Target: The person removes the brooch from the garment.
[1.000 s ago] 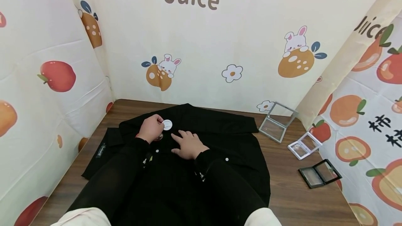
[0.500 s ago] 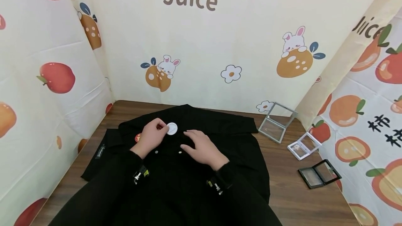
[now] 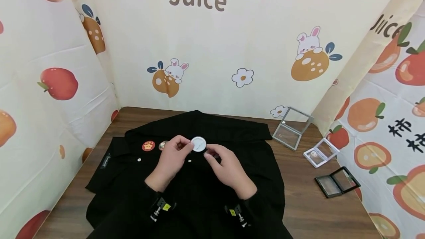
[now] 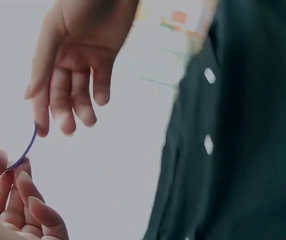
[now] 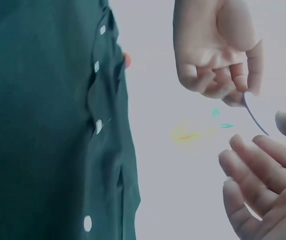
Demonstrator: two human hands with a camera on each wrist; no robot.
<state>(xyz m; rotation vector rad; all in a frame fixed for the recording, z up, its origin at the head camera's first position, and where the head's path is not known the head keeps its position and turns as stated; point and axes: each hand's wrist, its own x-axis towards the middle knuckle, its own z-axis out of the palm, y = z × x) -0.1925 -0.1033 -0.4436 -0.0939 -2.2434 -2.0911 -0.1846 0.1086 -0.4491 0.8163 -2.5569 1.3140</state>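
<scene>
In the head view a round button badge (image 3: 198,144) shows its pale back, which has a thin pin across it. My left hand (image 3: 171,160) pinches its left edge between thumb and fingertips. Beside its right edge is my right hand (image 3: 231,167), thumb and forefinger apart and fingers lightly bent. The left wrist view shows the badge edge-on as a thin purple rim (image 4: 28,147). Below the hands a black shirt (image 3: 232,132) lies spread, with a red badge (image 3: 148,145) and a darker patterned badge (image 3: 163,145) on its left side. The left hand partly covers the darker badge.
To the right of the shirt on the wooden table (image 3: 300,209), three folding mirrors stand open: a grey one (image 3: 288,137), a white one (image 3: 316,157) and a black one (image 3: 328,186). Fruit-printed cloth (image 3: 212,47) surrounds the table at the back and sides.
My left hand has carried the badge rightward off the shirt's left chest, uncovering the red badge. My right hand has lifted from the shirt and moved right, close to the badge's edge.
</scene>
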